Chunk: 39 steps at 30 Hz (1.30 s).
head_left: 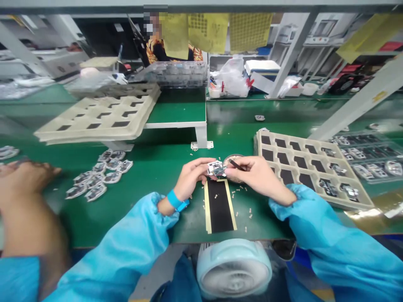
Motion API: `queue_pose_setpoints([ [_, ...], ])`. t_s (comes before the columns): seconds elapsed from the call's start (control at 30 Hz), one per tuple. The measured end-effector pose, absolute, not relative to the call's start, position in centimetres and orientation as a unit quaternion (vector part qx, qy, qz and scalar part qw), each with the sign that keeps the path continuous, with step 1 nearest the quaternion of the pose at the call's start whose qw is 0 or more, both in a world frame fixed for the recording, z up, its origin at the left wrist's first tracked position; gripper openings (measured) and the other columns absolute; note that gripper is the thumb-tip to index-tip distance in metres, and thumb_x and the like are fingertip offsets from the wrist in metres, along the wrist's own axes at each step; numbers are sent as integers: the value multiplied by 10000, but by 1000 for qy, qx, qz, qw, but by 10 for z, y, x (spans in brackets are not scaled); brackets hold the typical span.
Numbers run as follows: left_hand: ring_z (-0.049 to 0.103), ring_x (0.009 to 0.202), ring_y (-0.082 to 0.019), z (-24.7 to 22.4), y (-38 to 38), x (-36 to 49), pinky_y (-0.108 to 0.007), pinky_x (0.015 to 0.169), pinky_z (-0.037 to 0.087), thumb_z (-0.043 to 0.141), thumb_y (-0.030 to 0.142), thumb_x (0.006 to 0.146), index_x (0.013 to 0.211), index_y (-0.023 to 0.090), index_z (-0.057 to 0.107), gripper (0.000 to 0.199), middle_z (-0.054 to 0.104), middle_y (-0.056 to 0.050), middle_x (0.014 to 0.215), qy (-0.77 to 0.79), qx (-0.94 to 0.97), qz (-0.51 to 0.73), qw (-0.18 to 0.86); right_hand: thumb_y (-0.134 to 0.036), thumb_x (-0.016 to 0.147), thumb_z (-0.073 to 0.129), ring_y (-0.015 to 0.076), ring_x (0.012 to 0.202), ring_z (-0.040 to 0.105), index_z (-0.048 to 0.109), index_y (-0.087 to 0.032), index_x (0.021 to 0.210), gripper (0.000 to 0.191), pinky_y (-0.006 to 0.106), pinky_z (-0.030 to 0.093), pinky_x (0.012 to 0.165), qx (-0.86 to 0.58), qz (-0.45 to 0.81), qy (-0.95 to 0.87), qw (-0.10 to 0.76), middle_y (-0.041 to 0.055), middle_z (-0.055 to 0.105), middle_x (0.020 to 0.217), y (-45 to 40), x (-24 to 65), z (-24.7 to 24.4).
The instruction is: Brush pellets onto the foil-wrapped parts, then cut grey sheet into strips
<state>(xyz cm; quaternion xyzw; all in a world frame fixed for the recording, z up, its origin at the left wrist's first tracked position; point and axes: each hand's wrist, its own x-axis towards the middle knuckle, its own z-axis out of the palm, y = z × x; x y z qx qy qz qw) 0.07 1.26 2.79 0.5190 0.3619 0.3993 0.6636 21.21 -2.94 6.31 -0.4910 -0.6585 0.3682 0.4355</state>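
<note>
- Gripping small part in left hand, at 12 o'clock from black mat on green desk
- Pinching dark tool, probably tweezers, in right hand, close to small part

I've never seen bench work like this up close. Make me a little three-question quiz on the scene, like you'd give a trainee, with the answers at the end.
1. True or false: the blue wristband is on the person's right wrist.
2. Fill in the blank: the dark, slender tool is held in the person's ____ hand.
3. Multiple choice: where is the pale blue fan?
A) Inside a beige tray
B) Below the front edge of the green bench
C) On the raised shelf

Key:
1. False; the wristband is worn above the left hand, which holds a small part.
2. Right; see the right hand.
3. B
</note>
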Motion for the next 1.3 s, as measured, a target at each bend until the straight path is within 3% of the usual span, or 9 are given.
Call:
queue_pose_setpoints([
  [0.1, 720, 757, -199, 30, 10, 1, -223, 513, 436, 649, 321, 879, 1192, 119, 705, 376, 756, -120, 972, 358, 529, 409, 652, -464, 819, 777, 160, 680, 629, 749, -176, 750, 297, 284, 505, 591, -502, 367, -647, 442, 23, 711, 747, -30, 209, 48],
  [0.33, 670, 772, -164, 34, 3, -2, -228, 573, 453, 656, 291, 903, 1229, 142, 708, 362, 753, -100, 1009, 342, 575, 413, 618, -488, 842, 741, 159, 722, 610, 766, -165, 831, 324, 297, 485, 676, -501, 410, -629, 430, 31, 723, 798, -27, 205, 39],
  [0.53, 682, 917, -205, 25, 1, -1, -311, 812, 552, 784, 295, 823, 1295, 163, 664, 505, 727, -116, 1143, 322, 612, 408, 596, -491, 801, 772, 113, 631, 483, 738, -146, 788, 347, 250, 380, 584, -518, 461, -578, 431, -6, 612, 692, -25, 209, 36],
  [0.63, 648, 843, -173, 20, 2, 0, -282, 742, 528, 780, 280, 829, 1327, 197, 656, 520, 717, -97, 1129, 345, 656, 401, 539, -475, 795, 779, 103, 617, 452, 725, -147, 772, 333, 246, 353, 576, -512, 482, -562, 436, -17, 586, 677, -25, 210, 34],
  [0.77, 493, 636, -106, 21, 1, -1, -257, 640, 465, 746, 280, 862, 1305, 247, 693, 447, 704, -33, 945, 375, 727, 402, 410, -463, 793, 777, 97, 591, 425, 715, -150, 753, 322, 247, 336, 569, -517, 486, -550, 440, -30, 558, 640, -25, 208, 32],
  [0.87, 444, 621, -107, 24, 0, -2, -254, 637, 456, 757, 275, 856, 1293, 261, 705, 439, 704, -13, 873, 384, 755, 401, 350, -467, 792, 775, 96, 584, 423, 718, -146, 753, 328, 248, 337, 568, -518, 490, -546, 439, -32, 553, 626, -24, 208, 30],
  [1.13, 451, 617, -110, 23, 0, -2, -259, 617, 460, 790, 271, 822, 1270, 262, 721, 454, 748, -21, 927, 397, 740, 399, 369, -465, 784, 782, 98, 599, 467, 745, -143, 793, 323, 253, 377, 593, -502, 509, -542, 441, -23, 593, 656, -23, 209, 26],
  [1.3, 590, 692, -143, 25, -2, 0, -282, 636, 506, 806, 292, 802, 1202, 255, 759, 404, 772, -47, 1051, 404, 719, 418, 380, -437, 799, 778, 116, 653, 532, 724, -149, 762, 295, 277, 435, 679, -499, 493, -551, 452, -15, 620, 692, -24, 207, 25],
])
